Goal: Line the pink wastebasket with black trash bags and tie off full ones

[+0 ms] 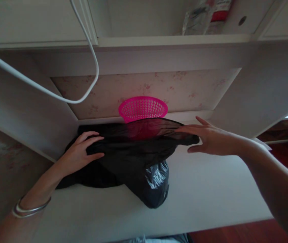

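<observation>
Silver bangles [31, 211] ring our left wrist at the lower left of the frame, below a looping white cable [97, 67] at the upper left. Our left hand [79, 152] is spread, thumb apart from the fingers, over the left part of a black plastic bag [123, 153]. From that hand the bag lies rightward across the middle of the frame, its long axis running left to right. Beyond it, at centre, stands a pink basket [143, 106], its lower part showing through the thin film; our right fingertips are nearer its rim than our left. At the bag's right end our right hand [211, 138] is open, fingers along the film; whether the thumb touches, we cannot tell. Farther right, white surface [222, 189] shows before the side panel [255, 77]; its front edge crosses the bottom of the frame.
</observation>
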Demonstrator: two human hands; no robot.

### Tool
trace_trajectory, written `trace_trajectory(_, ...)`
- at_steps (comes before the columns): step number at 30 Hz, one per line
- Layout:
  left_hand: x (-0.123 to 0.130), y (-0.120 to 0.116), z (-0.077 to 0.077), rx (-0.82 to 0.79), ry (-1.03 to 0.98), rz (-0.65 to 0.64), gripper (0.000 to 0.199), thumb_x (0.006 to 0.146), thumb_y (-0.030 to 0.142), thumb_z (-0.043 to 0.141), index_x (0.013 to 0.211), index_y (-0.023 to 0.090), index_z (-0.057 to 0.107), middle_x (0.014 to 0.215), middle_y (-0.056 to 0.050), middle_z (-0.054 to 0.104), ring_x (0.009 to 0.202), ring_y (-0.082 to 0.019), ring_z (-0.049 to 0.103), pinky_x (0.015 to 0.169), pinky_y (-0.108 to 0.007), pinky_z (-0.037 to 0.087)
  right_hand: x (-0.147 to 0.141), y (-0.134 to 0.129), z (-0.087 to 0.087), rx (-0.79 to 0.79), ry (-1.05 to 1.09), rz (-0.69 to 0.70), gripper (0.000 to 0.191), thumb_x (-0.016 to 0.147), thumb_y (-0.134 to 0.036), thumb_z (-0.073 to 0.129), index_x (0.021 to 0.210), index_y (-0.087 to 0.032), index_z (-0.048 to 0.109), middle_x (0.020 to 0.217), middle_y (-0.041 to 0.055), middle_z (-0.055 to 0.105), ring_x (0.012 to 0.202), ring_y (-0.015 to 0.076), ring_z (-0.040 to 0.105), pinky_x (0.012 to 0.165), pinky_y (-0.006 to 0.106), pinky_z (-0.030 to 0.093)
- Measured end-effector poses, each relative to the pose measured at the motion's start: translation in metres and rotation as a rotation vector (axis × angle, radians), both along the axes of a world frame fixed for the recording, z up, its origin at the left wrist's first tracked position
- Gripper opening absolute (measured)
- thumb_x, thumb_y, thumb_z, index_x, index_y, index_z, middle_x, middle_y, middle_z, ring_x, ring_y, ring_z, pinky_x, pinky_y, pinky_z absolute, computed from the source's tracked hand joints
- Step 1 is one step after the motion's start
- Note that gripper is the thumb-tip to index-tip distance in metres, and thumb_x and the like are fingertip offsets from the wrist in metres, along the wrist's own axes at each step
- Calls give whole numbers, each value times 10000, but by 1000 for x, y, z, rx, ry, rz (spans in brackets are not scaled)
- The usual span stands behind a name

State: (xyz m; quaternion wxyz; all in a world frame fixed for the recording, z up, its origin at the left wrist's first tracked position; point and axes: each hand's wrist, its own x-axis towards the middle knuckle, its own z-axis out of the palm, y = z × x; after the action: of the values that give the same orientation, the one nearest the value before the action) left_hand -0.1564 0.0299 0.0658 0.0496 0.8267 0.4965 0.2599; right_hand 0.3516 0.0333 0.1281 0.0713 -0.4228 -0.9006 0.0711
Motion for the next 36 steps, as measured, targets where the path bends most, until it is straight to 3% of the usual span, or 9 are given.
trace_trajectory(3, -21, 5, -14, -6, -3, 30, 499, 849, 707, 662, 1047, 275, 814, 1371, -115, 659, 1220, -342, 669, 1078, -493, 539, 14, 3, -14, 66, -70, -70, 583, 839, -266, 691, 1409, -364, 618, 1323, 47, 741, 1251, 362, 673, 1246, 743, 7)
trace_trajectory(9, -42, 14, -14, -78, -310, 156, 332, 696, 594, 833, 879, 316, 836, 988, -24, 817, 891, -282, 761, 830, -361, 606, 41, 4, -10, 292, -45, -77, 83, 786, -229, 678, 758, -278, 739, 753, 24, 707, 789, 294, 714, 1222, 730, 167)
trace_trajectory(15, -44, 24, -14, -272, -899, 325, 269, 630, 195, 930, 860, 266, 809, 756, 51, 783, 659, -167, 703, 599, -249, 540, 52, -2, 19, 448, 454, -211, 197, 832, -493, 730, 843, -297, 747, 1059, 102, 659, 954, 309, 638, 1000, 545, 486)
trace_trajectory(18, -39, 28, -20, -298, -1135, 278, 200, 690, 198, 879, 849, 247, 769, 803, 52, 791, 731, -164, 728, 697, -275, 594, 43, -6, 4, 320, 947, -297, 206, 771, -431, 833, 895, -341, 695, 1227, 33, 629, 1140, 284, 636, 972, 455, 545)
trace_trajectory(21, -29, 29, -25, -283, -1315, 206, 225, 713, 279, 873, 889, 271, 732, 851, 67, 784, 799, -154, 729, 763, -292, 612, 35, -3, -33, -37, 1311, -262, 464, 776, -497, 828, 1189, -452, 620, 1466, -33, 563, 1292, 276, 623, 994, 483, 577)
trace_trajectory(24, -11, 22, -33, -254, -1422, 161, 527, 650, 410, 946, 1111, 362, 697, 1030, 74, 795, 901, -161, 728, 801, -305, 614, 26, 3, -69, -297, 1234, -178, 809, 810, -677, 737, 1514, -488, 387, 1628, 40, 465, 1431, 305, 537, 1046, 546, 549)
trace_trajectory(27, 16, 11, -48, -326, -1445, 145, 762, 552, 668, 937, 1196, 349, 685, 1168, -10, 791, 1043, -242, 735, 861, -388, 624, 6, 11, -85, -400, 1092, -96, 904, 832, -802, 615, 1591, -415, 312, 1663, 102, 426, 1466, 313, 501, 1054, 533, 540)
trace_trajectory(32, 52, 5, -67, -485, -1437, 203, 498, 618, 576, 948, 896, 207, 763, 927, -91, 817, 909, -298, 776, 852, -461, 636, -33, 24, -74, -459, 1330, -261, 651, 790, -712, 739, 1300, -317, 652, 1371, 85, 714, 1218, 304, 691, 1008, 493, 569)
trace_trajectory(36, 48, 8, -55, -400, -1472, 189, 355, 633, 437, 946, 871, 236, 777, 873, -39, 814, 888, -262, 765, 851, -409, 636, -34, 27, -61, -406, 1507, -427, 305, 728, -491, 870, 903, -264, 767, 992, 33, 819, 954, 262, 761, 971, 469, 599)
